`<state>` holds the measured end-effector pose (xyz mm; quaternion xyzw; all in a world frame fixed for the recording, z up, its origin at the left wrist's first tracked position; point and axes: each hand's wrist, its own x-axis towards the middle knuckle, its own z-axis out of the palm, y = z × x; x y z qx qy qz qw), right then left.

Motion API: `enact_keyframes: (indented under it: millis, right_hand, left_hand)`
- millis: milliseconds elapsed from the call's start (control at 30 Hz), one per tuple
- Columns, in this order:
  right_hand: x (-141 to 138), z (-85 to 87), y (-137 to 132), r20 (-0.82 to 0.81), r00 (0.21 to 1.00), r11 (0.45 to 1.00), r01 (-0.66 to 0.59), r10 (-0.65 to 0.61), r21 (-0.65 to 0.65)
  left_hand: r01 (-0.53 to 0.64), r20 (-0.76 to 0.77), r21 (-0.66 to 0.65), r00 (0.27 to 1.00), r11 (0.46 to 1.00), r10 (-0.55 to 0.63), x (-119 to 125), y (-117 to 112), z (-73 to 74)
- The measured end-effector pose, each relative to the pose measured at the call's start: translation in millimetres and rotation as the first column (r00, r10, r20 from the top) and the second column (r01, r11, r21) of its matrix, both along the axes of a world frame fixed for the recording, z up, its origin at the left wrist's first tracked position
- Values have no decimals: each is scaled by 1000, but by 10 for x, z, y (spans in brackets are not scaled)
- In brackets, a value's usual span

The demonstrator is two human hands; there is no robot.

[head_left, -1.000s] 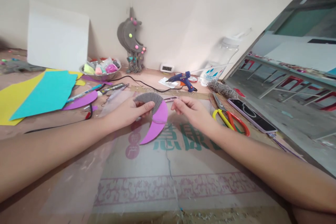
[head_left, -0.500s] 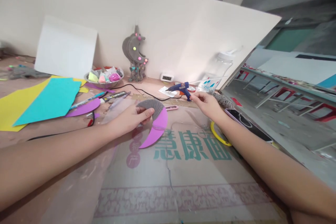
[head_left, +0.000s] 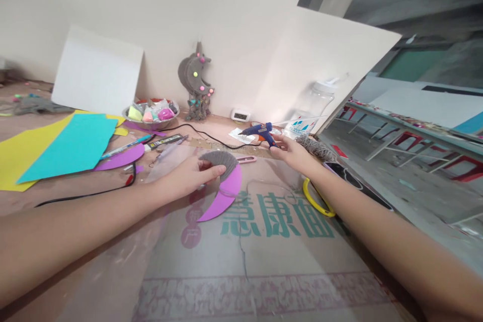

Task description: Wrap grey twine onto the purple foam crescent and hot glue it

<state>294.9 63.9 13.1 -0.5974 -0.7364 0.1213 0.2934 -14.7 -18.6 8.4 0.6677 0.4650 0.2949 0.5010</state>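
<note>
- The purple crescent [head_left: 223,192], its upper end wrapped in grey yarn, lies on the printed cardboard sheet [head_left: 264,241] near the sheet's far edge.
- The left hand [head_left: 188,175] pinches the wrapped end of the crescent, thumb on top.
- The right hand [head_left: 295,152] is stretched out right of the crescent, fingers loosely curled beside the handle of the blue glue gun [head_left: 260,132]; whether it grips anything cannot be told.
- A thin strand of yarn runs from the crescent toward a grey yarn bundle [head_left: 319,147] just past the right hand.
- Yellow scissor handles [head_left: 315,200] lie right of the crescent, partly under the right forearm, with a phone [head_left: 339,170] beyond them.
- Left of the crescent are pens, a black cable [head_left: 94,192], a second purple cutout [head_left: 119,158], and teal paper [head_left: 68,146] on yellow sheets.
- Behind the crescent, at the wall, stand a metal bowl [head_left: 151,113], a grey moon ornament [head_left: 196,79] and a clear jar [head_left: 313,105].
- The sheet near of the crescent lies bare between the forearms; the table's right edge runs just past the phone.
</note>
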Motion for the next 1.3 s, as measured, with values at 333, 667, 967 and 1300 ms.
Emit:
enact_keyframes:
  millis: [333, 667, 967, 1300]
  right_hand:
    - [-110, 42, 511, 26, 999, 996, 39, -37, -81]
    - [-111, 7, 558, -6, 992, 990, 124, -125, -60]
    - [-274, 210, -35, -284, 959, 996, -8, -16, -84]
    - [-564, 121, -979, -219, 959, 979, -199, 183, -54]
  left_hand:
    - [18, -33, 30, 999, 999, -17, -6, 24, -28]
    - [33, -21, 51, 999, 998, -32, -14, 29, -28]
    - [-25, 79, 34, 997, 999, 23, -2, 34, -8]
    - [-76, 59, 90, 996, 993, 71, -12, 45, -80]
